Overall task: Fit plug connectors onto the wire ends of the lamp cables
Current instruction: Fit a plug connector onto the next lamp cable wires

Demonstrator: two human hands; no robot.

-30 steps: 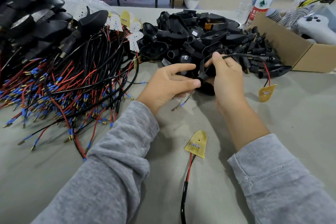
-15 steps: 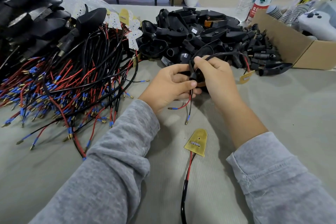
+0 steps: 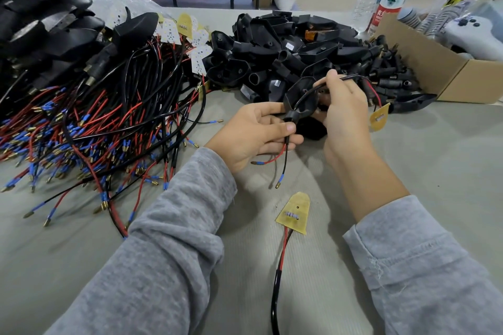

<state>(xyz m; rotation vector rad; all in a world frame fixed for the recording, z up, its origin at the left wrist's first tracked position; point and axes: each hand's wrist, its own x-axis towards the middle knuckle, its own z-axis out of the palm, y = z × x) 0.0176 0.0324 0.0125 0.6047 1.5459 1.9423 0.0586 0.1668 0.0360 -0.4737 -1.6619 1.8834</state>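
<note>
While both hands pinch one cable (image 3: 304,96), left hand (image 3: 255,133), right hand (image 3: 344,114); bottle labels (image 3: 388,7) unreadable.

Matt black plastic housings (image 3: 285,46), brassy metal wire tips (image 3: 278,185), ribbed grey cloth table cover (image 3: 435,160).

The left hand (image 3: 254,134) pinches the neck of a black housing (image 3: 299,99) where a black cable (image 3: 285,155) comes out, its red and black wires hanging with blue-sleeved tips. The right hand (image 3: 344,114) grips the same cable above the housing (a yellow board (image 3: 379,117) dangles beyond it). Another yellow-board cable (image 3: 294,213) lies on the grey counter (image 3: 435,171).
</note>
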